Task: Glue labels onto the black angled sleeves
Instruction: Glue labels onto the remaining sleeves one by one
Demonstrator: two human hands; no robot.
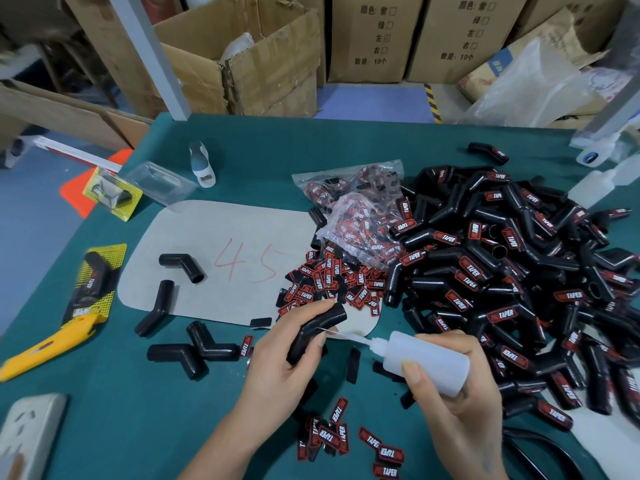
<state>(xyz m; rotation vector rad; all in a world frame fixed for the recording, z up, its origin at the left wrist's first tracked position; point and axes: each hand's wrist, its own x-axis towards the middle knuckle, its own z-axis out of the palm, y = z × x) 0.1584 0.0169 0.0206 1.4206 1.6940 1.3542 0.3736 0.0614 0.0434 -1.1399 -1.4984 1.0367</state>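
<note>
I see cartons (pixel 375 36) printed "10个" behind the worktop (pixel 242 150), and "45" on the card mat (pixel 214 258). My left hand (pixel 277 362) grips one light, rubbery angled sleeve (pixel 317 332) mid-bend; my right hand (pixel 450 386) squeezes the glue bottle (pixel 422 362). Labels (pixel 346 441) read "PRO TAPER".

sleeve pile (pixel 512 271) right on table (pixel 263 147) | loose labels (pixel 332 282) left of it | knife (pixel 48 348) far left
</note>
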